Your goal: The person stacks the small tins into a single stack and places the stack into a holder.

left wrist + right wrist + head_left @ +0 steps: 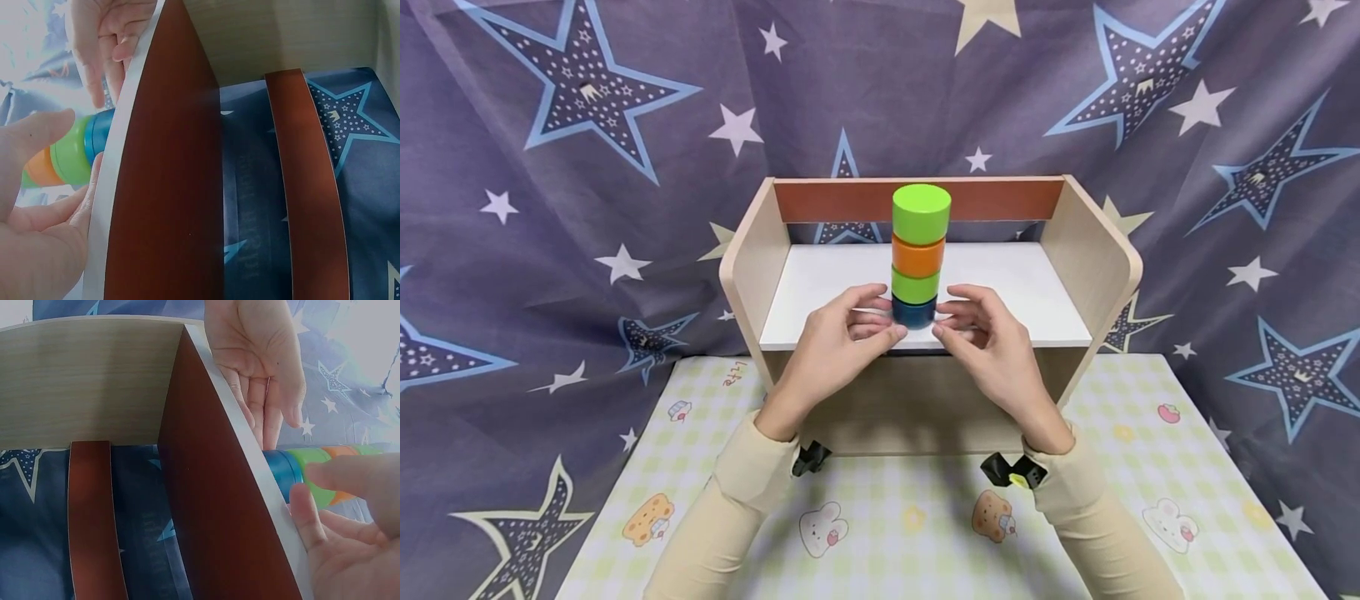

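Note:
A straight tower of round, cup-like pieces stands upright near the front edge of the white shelf board (1000,292). From the bottom it runs dark blue cup (914,313), green cup (915,287), orange cup (918,257) and a bright green cup (921,215) with a flat top. My left hand (838,337) is beside the tower's left side, its fingers loosely bent and fingertips right at the blue cup. On the other side my right hand (992,342) mirrors it, thumb and fingers spread by the blue cup. Neither hand grips the tower.
The board belongs to a small wooden shelf unit with raised side panels (1093,237) and a reddish-brown back rail (850,200). It stands on a table with a checked cloth (917,550). A star-patterned curtain (647,275) hangs behind.

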The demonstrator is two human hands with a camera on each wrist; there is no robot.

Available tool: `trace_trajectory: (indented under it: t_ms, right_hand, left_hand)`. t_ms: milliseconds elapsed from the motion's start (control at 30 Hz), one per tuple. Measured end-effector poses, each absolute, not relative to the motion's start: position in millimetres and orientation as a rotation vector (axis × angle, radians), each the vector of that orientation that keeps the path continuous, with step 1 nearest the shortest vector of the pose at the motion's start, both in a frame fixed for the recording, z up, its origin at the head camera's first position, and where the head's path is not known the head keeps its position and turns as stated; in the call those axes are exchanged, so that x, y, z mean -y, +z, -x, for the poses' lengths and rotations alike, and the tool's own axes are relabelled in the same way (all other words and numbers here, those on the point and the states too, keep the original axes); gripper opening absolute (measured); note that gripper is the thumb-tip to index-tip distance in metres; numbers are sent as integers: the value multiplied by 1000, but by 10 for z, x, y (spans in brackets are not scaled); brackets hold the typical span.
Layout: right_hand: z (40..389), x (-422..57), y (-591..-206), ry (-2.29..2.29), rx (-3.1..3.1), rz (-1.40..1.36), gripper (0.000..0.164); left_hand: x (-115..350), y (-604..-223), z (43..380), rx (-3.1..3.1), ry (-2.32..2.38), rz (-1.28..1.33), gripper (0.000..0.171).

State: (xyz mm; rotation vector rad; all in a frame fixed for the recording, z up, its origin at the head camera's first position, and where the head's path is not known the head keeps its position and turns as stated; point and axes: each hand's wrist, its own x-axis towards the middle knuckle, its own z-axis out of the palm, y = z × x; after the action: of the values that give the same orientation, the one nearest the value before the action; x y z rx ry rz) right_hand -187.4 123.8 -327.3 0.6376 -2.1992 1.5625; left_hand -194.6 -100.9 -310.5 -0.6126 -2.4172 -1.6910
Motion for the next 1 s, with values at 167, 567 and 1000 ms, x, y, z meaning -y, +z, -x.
trace_trajectory:
  t_ms: [167,567,1000]
  right_hand:
    - [1866,-1236,-3235,1503,2271,-643,52]
    - [1876,-1239,-3179,1429,2399,-689,63]
    - [1788,-1279,-3258,1579,2200,-692,40]
  left_hand:
    - [1014,-3091,1931,2431,-1685,614,62]
    - [1021,-3070,1898,2502,-1616,646,65]
    - [1074,-3146,1780,2361,-1618,716,50]
